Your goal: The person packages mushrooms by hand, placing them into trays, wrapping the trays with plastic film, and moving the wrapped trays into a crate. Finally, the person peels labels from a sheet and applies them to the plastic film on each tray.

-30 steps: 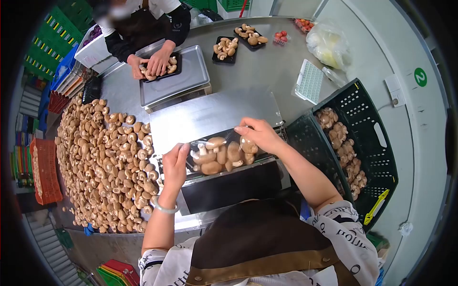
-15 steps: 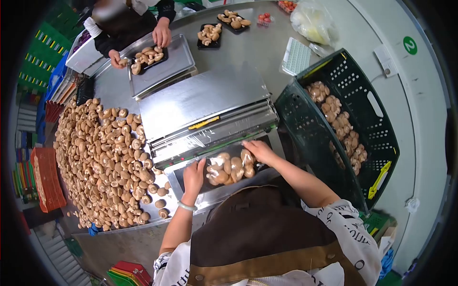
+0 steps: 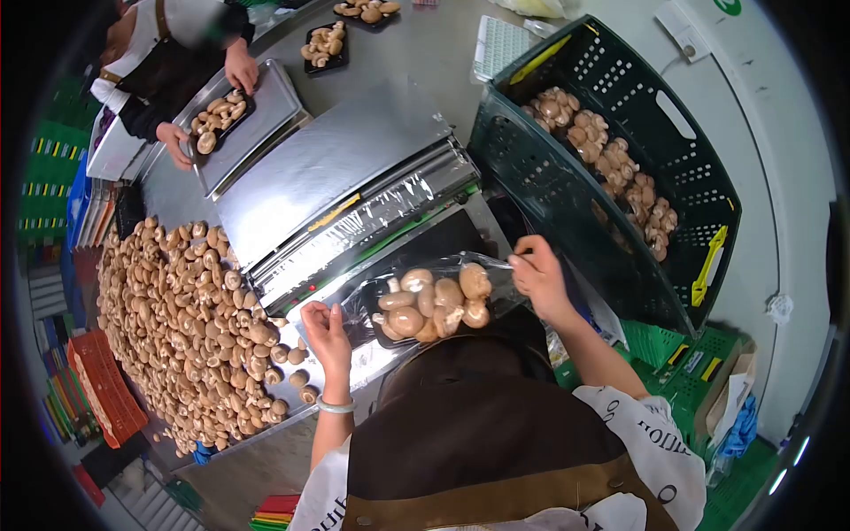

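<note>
A dark tray of mushrooms [image 3: 434,305] lies in front of me at the wrapping machine [image 3: 328,203], with clear plastic film [image 3: 359,296] over and around it. My right hand [image 3: 540,279] pinches the film's right edge and draws it out taut beyond the tray. On the other side, my left hand [image 3: 328,343] is beside the film's left end, fingers raised and thumb apart from them; nothing shows gripped in it. The machine's film roll and rail [image 3: 381,212] run just behind the tray.
A heap of loose mushrooms [image 3: 177,327] covers the left of the table. At right stands a dark green crate [image 3: 567,177] holding wrapped mushroom packs [image 3: 611,164]. Across the table a co-worker's hands [image 3: 239,66] hold a filled tray [image 3: 217,115]. Another mushroom tray [image 3: 325,46] sits farther back.
My right hand has moved right and pulled the film outward from the tray. The left hand has shifted slightly left, away from the tray. The head view has turned and shifted.
</note>
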The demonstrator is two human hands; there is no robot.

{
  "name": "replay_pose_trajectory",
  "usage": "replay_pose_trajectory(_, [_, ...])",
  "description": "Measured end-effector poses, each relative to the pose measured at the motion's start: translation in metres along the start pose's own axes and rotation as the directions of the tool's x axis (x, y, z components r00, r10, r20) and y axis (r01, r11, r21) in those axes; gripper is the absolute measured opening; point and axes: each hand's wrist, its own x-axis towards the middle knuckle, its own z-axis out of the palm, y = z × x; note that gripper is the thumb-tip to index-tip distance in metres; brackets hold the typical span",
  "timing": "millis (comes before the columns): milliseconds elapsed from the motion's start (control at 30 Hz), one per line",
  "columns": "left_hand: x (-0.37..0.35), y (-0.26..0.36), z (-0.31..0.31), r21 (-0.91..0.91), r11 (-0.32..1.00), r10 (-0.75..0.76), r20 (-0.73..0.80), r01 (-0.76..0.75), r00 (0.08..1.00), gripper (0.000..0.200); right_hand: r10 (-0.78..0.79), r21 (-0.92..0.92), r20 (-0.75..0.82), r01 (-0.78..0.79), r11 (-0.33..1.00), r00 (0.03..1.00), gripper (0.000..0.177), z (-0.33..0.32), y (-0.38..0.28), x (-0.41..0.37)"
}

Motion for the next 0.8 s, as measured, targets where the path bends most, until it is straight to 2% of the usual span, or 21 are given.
replay_pose_trajectory(67, [0.005,0.006,0.01,0.253,0.959,0.107,0.091,-0.127,0.99,0.013,-0.031,-0.093,-0.127,0.019,0.995,0.991,0.012,-0.029,0.017,-0.014])
replay_pose_trajectory(100, [0.006,-0.002,0.021,0.404,0.906,0.075,0.143,-0.127,0.987,0.015,-0.126,-0.219,-0.207,0.079,0.973,0.97,0.011,-0.038,0.043,-0.012])
replay_pose_trajectory(167, [0.015,-0.014,0.049,0.473,0.81,0.253,0.251,-0.346,0.934,0.016,-0.326,-0.477,-0.313,0.149,0.866,0.892,0.009,-0.058,0.094,-0.005])
replay_pose_trajectory(200, [0.021,-0.013,0.062,0.58,0.669,0.322,0.338,-0.465,0.884,0.02,-0.329,-0.477,-0.381,0.121,0.871,0.864,0.009,-0.055,0.11,-0.001])
replay_pose_trajectory(233, [0.029,-0.006,0.078,0.552,0.625,0.375,0.408,-0.551,0.833,0.025,-0.433,-0.608,-0.408,0.114,0.786,0.804,0.006,-0.054,0.129,0.007])
replay_pose_trajectory(267, [0.035,0.003,0.094,0.519,0.577,0.419,0.475,-0.631,0.774,0.03,-0.453,-0.673,-0.424,0.061,0.737,0.784,0.01,-0.053,0.152,0.016])
replay_pose_trajectory(300, [0.041,0.002,0.111,0.399,0.517,0.539,0.536,-0.757,0.65,0.04,-0.469,-0.728,-0.442,-0.001,0.685,0.765,0.015,-0.048,0.169,0.02])
replay_pose_trajectory(333, [0.041,0.025,0.124,0.202,0.534,0.574,0.626,-0.821,0.527,0.045,-0.441,-0.7,-0.469,-0.018,0.714,0.765,0.017,-0.04,0.176,0.02])
replay_pose_trajectory(367, [0.035,0.038,0.132,0.129,0.538,0.507,0.74,-0.833,0.442,0.053,-0.415,-0.668,-0.501,-0.034,0.744,0.759,0.019,-0.035,0.182,0.017])
replay_pose_trajectory(400, [0.027,0.038,0.143,0.087,0.793,0.366,0.724,-0.604,0.585,0.055,-0.471,-0.584,-0.513,0.111,0.804,0.718,0.022,-0.036,0.182,0.014])
replay_pose_trajectory(433, [0.017,0.037,0.153,0.039,0.954,0.18,0.72,-0.298,0.67,0.057,-0.53,-0.582,-0.378,0.251,0.774,0.759,0.019,-0.039,0.178,-0.002])
replay_pose_trajectory(467, [0.006,0.046,0.16,-0.33,0.921,0.136,0.772,0.209,0.62,0.056,-0.474,-0.496,-0.311,0.285,0.82,0.824,0.017,-0.035,0.161,-0.024])
replay_pose_trajectory(500, [-0.009,0.079,0.149,-0.38,0.909,0.226,0.793,0.17,0.565,0.054,-0.334,-0.358,-0.246,0.235,0.904,0.91,0.015,-0.029,0.136,-0.045])
replay_pose_trajectory(567, [-0.023,0.089,0.136,-0.306,0.924,0.187,0.884,0.227,0.429,0.054,0.036,-0.135,-0.033,-0.041,0.99,0.999,0.015,-0.014,0.069,-0.081])
replay_pose_trajectory(600, [-0.032,0.09,0.131,-0.26,0.885,0.111,0.924,0.386,0.367,0.052,0.212,-0.103,0.085,-0.203,0.974,0.974,0.016,-0.007,0.032,-0.093])
replay_pose_trajectory(633, [-0.04,0.106,0.122,-0.26,0.827,0.084,0.934,0.499,0.348,0.047,0.354,-0.123,0.192,-0.335,0.934,0.915,0.018,0.0,-0.001,-0.1])
replay_pose_trajectory(667, [-0.044,0.114,0.117,-0.333,0.783,0.177,0.929,0.525,0.326,0.042,0.455,-0.174,0.278,-0.422,0.89,0.846,0.02,0.006,-0.031,-0.105])
replay_pose_trajectory(700, [-0.047,0.122,0.113,-0.395,0.731,0.267,0.916,0.556,0.3,0.038,0.527,-0.236,0.332,-0.472,0.849,0.782,0.022,0.01,-0.054,-0.107])
replay_pose_trajectory(733, [-0.051,0.14,0.111,-0.375,0.711,0.245,0.925,0.595,0.291,0.028,0.571,-0.298,0.37,-0.489,0.82,0.733,0.025,0.012,-0.072,-0.106])
replay_pose_trajectory(767, [-0.05,0.142,0.111,-0.404,0.779,0.298,0.911,0.48,0.284,0.023,0.494,-0.336,0.421,-0.375,0.864,0.761,0.023,0.012,-0.071,-0.108])
replay_pose_trajectory(800, [-0.055,0.148,0.11,-0.439,0.737,0.33,0.897,0.515,0.292,0.023,0.414,-0.367,0.471,-0.254,0.895,0.779,0.022,0.01,-0.07,-0.11])
